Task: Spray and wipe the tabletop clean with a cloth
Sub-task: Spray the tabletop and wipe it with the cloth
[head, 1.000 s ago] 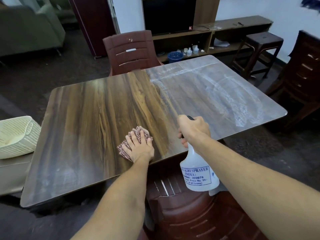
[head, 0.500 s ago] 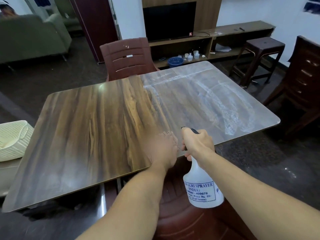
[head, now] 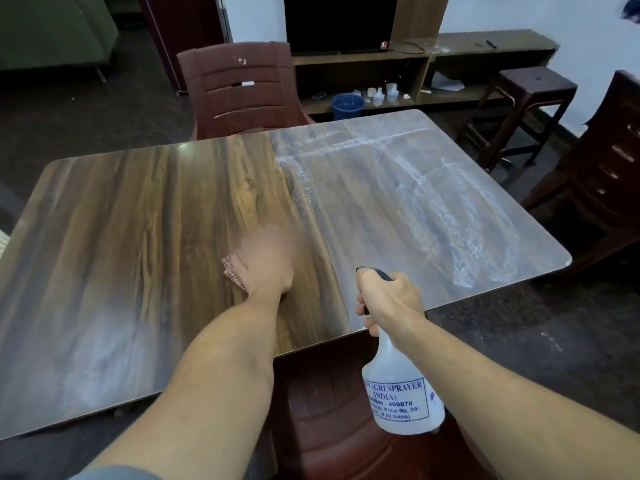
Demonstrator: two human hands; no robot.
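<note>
1. The left hand (head: 268,261), blurred, rests on the checked cloth (head: 232,268) mid-counter (head: 121,237); whether its fingers are flat or curled cannot be told.
2. The right hand (head: 391,299) grips the spray bottle (head: 401,386) by its neck, off the counter's near edge.
3. White streaks (head: 450,202) cover the counter's right half.
4. A brown chair (head: 242,88) stands at the far side, with a stool (head: 530,91) beyond the right corner.

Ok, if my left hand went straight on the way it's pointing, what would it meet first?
Probably only the white streaked film on the tabletop; no object stands in its path before the far edge. The left hand is blurred, so heading is approximate.
</note>
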